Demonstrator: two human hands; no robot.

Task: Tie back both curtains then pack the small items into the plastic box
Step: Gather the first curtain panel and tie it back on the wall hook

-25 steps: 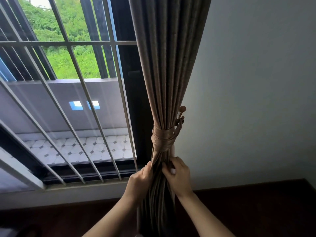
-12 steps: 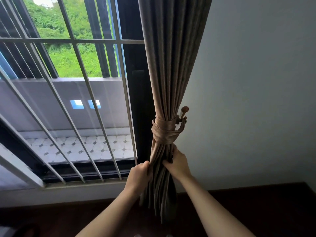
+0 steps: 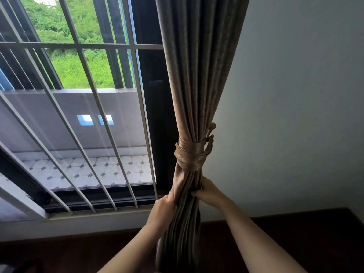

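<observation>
Currently my left hand (image 3: 164, 208) and right hand (image 3: 208, 192) clench the curtain (image 3: 197, 75), tieback (image 3: 189, 154) just above my fingers (image 3: 196, 193). I should pull both sides evenly.

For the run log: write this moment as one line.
curtain: bunched, tieback wrapped round it, at hook | left grip: holds folds below tieback | right grip: holds folds below tieback

Open space lies right of the curtain (image 3: 197, 85), along the wall (image 3: 295, 115) — only the hook (image 3: 211, 134) juts there. Left, the frame (image 3: 157, 125) and bars (image 3: 59, 45) shut off that side.
</observation>
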